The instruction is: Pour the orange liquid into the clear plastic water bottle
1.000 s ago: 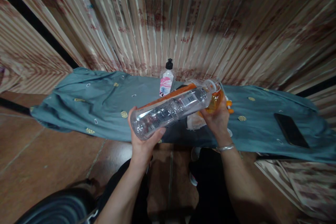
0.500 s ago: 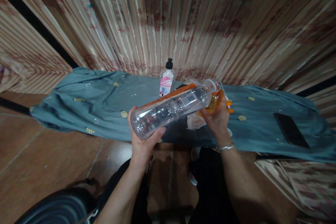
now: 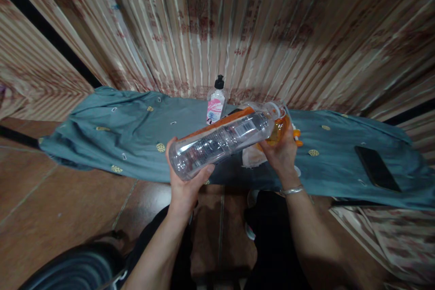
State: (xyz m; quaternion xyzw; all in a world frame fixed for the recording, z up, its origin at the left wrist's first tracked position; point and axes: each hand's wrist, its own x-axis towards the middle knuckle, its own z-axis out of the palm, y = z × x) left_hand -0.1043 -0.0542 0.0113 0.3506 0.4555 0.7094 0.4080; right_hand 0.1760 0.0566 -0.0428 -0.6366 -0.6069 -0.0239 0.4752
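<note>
My left hand [image 3: 188, 186] is wrapped round the base of a clear plastic bottle [image 3: 220, 140] with an orange-edged label and a barcode. The bottle lies tilted, its uncapped-looking neck pointing to the upper right. In my right hand [image 3: 282, 149] is a clear container with orange liquid [image 3: 279, 128], its upper part beside the bottle's neck. Whether the neck touches it, I cannot tell. Beneath the bottle sits a whitish cloth or bag [image 3: 253, 157], mostly hidden. Behind stands a clear bottle with a pink label and black cap [image 3: 215, 106].
A grey-green patterned cloth [image 3: 136, 122] covers the long narrow table. A dark phone [image 3: 377, 168] lies at the right. Orange handles [image 3: 298, 138] poke out past my right hand. Pleated curtain [image 3: 220, 31] hangs behind. At lower left is a dark round stool [image 3: 74, 269].
Almost nothing differs. Both hands keep their hold on the bottle and the container in nearly the same position.
</note>
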